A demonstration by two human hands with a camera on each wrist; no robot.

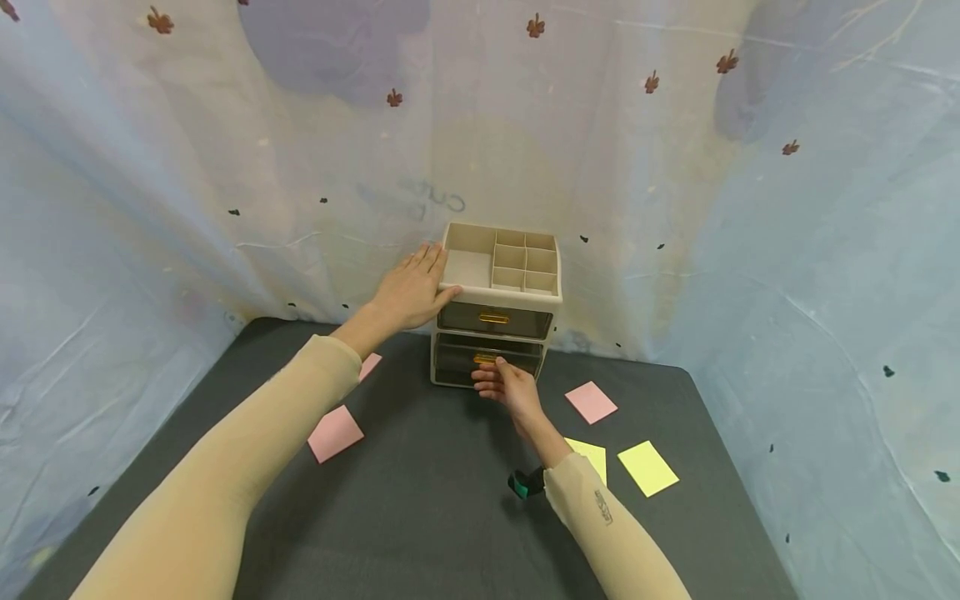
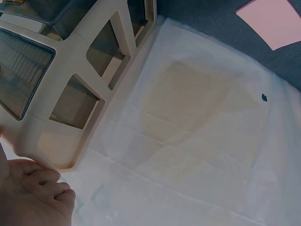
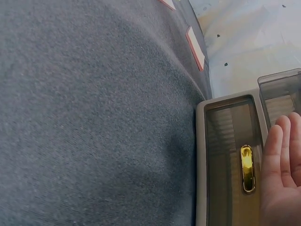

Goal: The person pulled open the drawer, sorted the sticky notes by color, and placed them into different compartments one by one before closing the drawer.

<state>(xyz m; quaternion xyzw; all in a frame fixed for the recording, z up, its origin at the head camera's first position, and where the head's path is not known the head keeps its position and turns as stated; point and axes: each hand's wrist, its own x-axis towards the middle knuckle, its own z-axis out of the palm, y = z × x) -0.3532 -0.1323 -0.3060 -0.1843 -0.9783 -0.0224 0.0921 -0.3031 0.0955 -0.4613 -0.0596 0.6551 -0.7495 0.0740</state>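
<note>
A beige desktop organizer (image 1: 504, 294) stands at the back of the table, with a divided tray on top and smoky see-through drawers. My left hand (image 1: 412, 287) rests against its upper left edge, fingers extended and thumb along the front rim. One lower drawer (image 1: 459, 357) sticks out from the body; the drawer above it (image 1: 457, 317) is closed. My right hand (image 1: 510, 390) is at the front of the pulled-out drawer, thumb by its gold handle, fingers fairly straight. In the right wrist view, a closed bottom drawer (image 3: 223, 155) with a gold handle (image 3: 247, 168) shows beside the fingers.
Pink sticky notes (image 1: 335, 434) lie on the left of the dark table (image 1: 405, 517), and another pink note (image 1: 591, 402) on the right. Two yellow notes (image 1: 648, 468) lie near the right forearm. A patterned curtain (image 1: 337, 167) hangs behind the organizer.
</note>
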